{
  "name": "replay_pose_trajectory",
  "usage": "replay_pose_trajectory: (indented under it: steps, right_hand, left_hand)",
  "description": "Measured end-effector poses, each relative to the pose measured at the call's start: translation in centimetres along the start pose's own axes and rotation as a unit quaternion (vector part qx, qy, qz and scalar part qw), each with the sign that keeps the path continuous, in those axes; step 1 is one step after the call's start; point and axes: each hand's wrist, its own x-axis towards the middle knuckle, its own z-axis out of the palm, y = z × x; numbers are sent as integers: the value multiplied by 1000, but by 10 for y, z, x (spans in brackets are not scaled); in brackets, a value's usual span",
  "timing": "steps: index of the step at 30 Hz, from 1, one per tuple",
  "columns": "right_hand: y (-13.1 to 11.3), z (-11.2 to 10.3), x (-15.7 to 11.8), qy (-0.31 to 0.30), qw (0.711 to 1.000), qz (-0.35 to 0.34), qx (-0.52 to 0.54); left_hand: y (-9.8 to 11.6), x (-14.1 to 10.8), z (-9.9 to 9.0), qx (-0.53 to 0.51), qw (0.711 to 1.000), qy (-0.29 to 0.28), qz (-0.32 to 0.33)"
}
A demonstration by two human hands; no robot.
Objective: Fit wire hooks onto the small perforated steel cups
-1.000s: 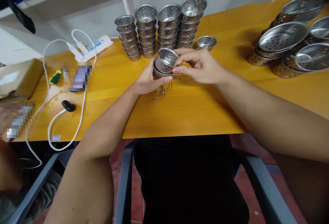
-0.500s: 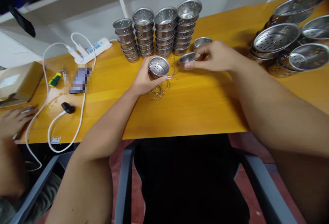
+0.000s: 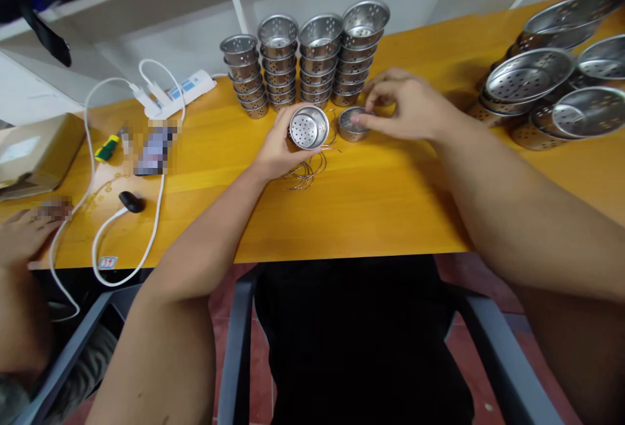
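Note:
My left hand (image 3: 283,146) is closed round a small perforated metal cup (image 3: 309,128), its open top facing up. Several curved thin wires (image 3: 305,176) lie on the table under and beside that hand. Just to the right, another perforated metal cup (image 3: 353,127) stands upright on the table. Over its right side is my right hand (image 3: 403,103), thumb at the rim and bent fingers held apart from the thumb; whether the thumb touches the cup is hard to tell. The space behind this hand is hidden.
Stacks of perforated cups (image 3: 321,54) stand at the back; larger perforated bowls (image 3: 530,77) are at right. On the left are a power strip (image 3: 188,94), white cables, a blurred phone (image 3: 155,150), a screwdriver (image 3: 107,148), a cardboard box (image 3: 41,155) and another person's hand (image 3: 29,233).
My right hand has set its cup down on the table and its fingers have parted from it. The cup seen behind it before is now hidden. My left hand still holds its cup.

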Motion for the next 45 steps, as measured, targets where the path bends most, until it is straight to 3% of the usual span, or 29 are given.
replay_pose_trajectory:
  steps: [3,8,15,22,27,33,38,40,43,45]
  right_hand:
    - [-34,11,6,61,998,16,-24]
    - [-63,41,12,27,999,-20,-27]
    - [-50,38,8,39,998,51,-11]
    - [-64,44,9,12,1000,4,4]
    - [-50,44,10,40,999,14,-12]
    - [-41,56,8,-55,996,-3,-75]
    - [-18,64,2,-89,987,-12,-130]
    - [-11,60,0,-76,987,-7,-143]
    - [-14,54,1,-45,989,-11,-141]
    - [-24,54,2,-56,991,-17,-120]
  left_hand:
    - [-2,1,-1,-5,1000,-9,8]
    - [-7,-1,2,-23,1000,-9,6]
    - [0,-4,6,-65,997,-14,-41]
    - [22,-3,2,-80,995,-32,-54]
    - [0,-3,1,-41,998,16,-45]
    - [-32,-4,1,-8,997,57,-51]
    - [-24,-7,4,-47,994,22,-91]
    - [-18,-8,6,-60,994,13,-93]
    - [-14,-7,8,-71,994,9,-79]
    - [-14,-6,8,-68,995,17,-73]
